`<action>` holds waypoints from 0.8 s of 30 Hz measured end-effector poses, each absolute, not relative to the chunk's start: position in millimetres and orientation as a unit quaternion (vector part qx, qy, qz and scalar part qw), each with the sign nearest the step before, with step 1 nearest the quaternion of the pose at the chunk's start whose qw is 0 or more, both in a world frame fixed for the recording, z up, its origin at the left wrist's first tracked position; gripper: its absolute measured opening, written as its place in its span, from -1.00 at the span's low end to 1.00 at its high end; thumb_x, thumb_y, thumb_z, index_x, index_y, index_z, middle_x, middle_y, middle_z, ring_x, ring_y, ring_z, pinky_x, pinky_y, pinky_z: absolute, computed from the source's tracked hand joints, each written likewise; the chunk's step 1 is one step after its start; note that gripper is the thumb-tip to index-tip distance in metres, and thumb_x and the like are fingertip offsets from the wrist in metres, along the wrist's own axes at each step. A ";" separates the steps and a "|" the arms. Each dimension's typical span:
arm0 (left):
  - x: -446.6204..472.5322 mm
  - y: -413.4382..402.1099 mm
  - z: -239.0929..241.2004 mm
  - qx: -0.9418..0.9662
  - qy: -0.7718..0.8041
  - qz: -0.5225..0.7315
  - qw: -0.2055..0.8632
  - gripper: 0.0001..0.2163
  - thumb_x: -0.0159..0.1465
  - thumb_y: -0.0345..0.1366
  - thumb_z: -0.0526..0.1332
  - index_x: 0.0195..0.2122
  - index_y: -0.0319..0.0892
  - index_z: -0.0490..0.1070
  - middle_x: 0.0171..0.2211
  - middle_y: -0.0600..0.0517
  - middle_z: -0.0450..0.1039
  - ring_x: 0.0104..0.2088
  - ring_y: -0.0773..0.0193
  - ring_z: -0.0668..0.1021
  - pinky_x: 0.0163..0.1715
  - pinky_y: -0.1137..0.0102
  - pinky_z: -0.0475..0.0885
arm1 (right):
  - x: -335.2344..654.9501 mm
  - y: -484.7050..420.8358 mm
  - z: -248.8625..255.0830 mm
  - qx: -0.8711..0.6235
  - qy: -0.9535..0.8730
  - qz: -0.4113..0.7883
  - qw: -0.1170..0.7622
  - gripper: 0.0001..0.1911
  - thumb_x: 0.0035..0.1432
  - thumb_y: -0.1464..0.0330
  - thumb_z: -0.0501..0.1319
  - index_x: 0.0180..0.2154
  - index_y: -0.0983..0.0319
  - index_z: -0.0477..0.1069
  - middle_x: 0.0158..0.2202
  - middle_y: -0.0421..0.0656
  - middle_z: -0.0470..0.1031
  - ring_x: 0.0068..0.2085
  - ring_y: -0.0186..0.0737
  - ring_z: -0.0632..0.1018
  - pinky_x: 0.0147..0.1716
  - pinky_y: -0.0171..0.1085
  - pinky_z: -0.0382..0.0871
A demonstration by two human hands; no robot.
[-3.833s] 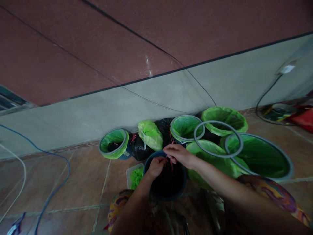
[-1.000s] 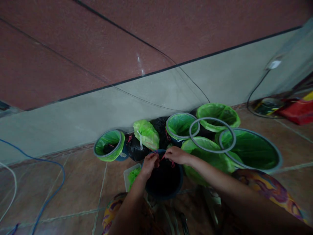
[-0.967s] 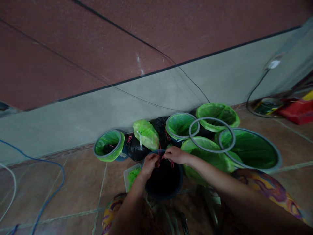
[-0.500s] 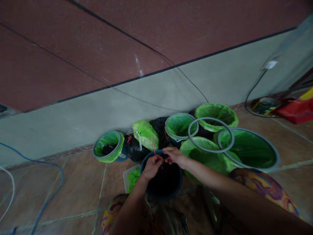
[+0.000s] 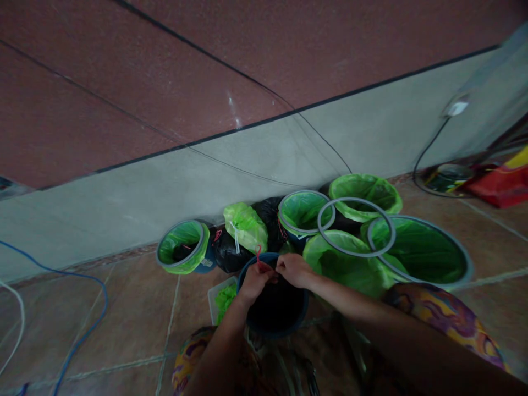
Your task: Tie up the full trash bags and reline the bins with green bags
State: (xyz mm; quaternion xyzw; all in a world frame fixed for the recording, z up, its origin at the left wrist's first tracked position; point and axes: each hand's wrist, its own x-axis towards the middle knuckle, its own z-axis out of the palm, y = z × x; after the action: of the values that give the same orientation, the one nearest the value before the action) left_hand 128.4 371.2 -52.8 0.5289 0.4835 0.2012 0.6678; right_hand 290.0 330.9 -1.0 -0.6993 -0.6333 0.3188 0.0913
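Observation:
A blue bin (image 5: 303,311) lined with a black bag (image 5: 276,305) stands on the tiled floor right in front of me. Both hands meet over its far rim. My left hand (image 5: 256,280) and my right hand (image 5: 293,270) are closed in pinches on the red drawstring (image 5: 258,256) of the black bag. One end of the string sticks up above my left fingers. My forearms reach in from the bottom of the view, with patterned sleeves at the elbows.
Several green-lined bins (image 5: 416,253) with grey rings (image 5: 355,226) crowd the right side against the wall. A small green-lined bin (image 5: 181,253), a tied green bag (image 5: 245,226) and tied black bags (image 5: 231,250) sit behind. A white tray (image 5: 214,300) holds green bags. Cables (image 5: 88,308) cross the floor at left.
My hands have stayed over the bin's far rim, working the red drawstring. They have drawn closer together, and the string end now stands up above my left hand.

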 end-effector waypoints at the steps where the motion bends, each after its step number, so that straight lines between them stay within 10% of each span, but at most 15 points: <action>1: 127.6 371.0 -51.8 0.514 0.487 0.205 0.676 -0.80 -0.03 -0.26 0.40 -0.48 -0.20 0.41 -0.54 0.07 0.52 -0.48 0.30 0.54 -0.36 0.40 0.41 | 289.8 330.3 -1.5 -0.695 -0.635 0.323 0.094 -0.74 0.23 0.38 0.15 -0.24 0.26 0.64 -0.18 -0.06 0.66 -0.12 -0.17 0.60 -0.20 -0.32 0.30; 19: 131.7 369.1 -47.0 0.629 0.476 0.315 0.527 -0.90 -0.05 -0.47 0.18 -0.53 -0.17 0.44 -0.56 0.14 0.43 -0.50 0.38 0.44 -0.41 0.47 0.36 | 285.5 330.8 -16.4 -0.684 -0.629 0.341 0.143 -0.65 0.23 0.49 0.06 -0.13 0.27 0.60 -0.11 -0.04 0.64 -0.06 -0.19 0.58 -0.12 -0.32 0.29; 24: 136.4 365.7 -48.5 0.628 0.473 0.333 0.521 -0.90 0.05 -0.39 0.21 -0.42 -0.17 0.50 -0.44 0.07 0.52 -0.40 0.32 0.52 -0.34 0.44 0.42 | 283.0 331.1 -14.5 -0.663 -0.616 0.394 0.160 -0.68 0.26 0.48 0.05 -0.21 0.31 0.60 -0.29 -0.10 0.62 -0.32 -0.30 0.56 -0.30 -0.36 0.28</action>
State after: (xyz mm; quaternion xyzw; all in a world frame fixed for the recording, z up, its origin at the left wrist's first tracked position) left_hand 136.4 365.7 -48.5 0.6280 0.4727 0.3330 0.5209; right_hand 283.0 331.1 -14.5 -0.6634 -0.6157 0.3941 0.1596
